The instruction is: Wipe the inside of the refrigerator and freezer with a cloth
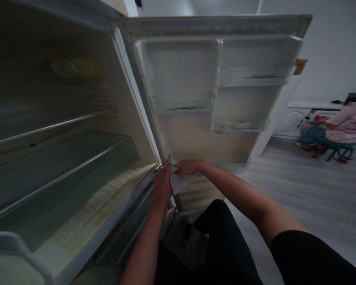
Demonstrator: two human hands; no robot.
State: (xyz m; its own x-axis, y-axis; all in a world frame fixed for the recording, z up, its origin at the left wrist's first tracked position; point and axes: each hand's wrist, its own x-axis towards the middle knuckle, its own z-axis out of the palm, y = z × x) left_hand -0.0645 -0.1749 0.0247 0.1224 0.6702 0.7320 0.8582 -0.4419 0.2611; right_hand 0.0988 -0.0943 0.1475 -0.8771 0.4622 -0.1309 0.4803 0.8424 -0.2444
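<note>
My right hand [187,166] is closed on a white cloth [182,181], at the lower hinge-side corner of an open refrigerator door [190,136]. The cloth hangs below its fingers. Just to the left, my left hand [163,183] has its fingers stretched upward beside the cloth, by the gap between the door and the cabinet edge [136,95]. A metal hinge piece [158,168] shows next to it. Part of the left fingers is hard to make out in the dim light.
Inside the refrigerator are stained walls, glass shelves [77,154] and a pale curved bar [20,245]. Clear door bins [182,106] line the door. Below is a lower compartment [127,233]. A person in pink [348,124] sits on a green stool [341,149] at right.
</note>
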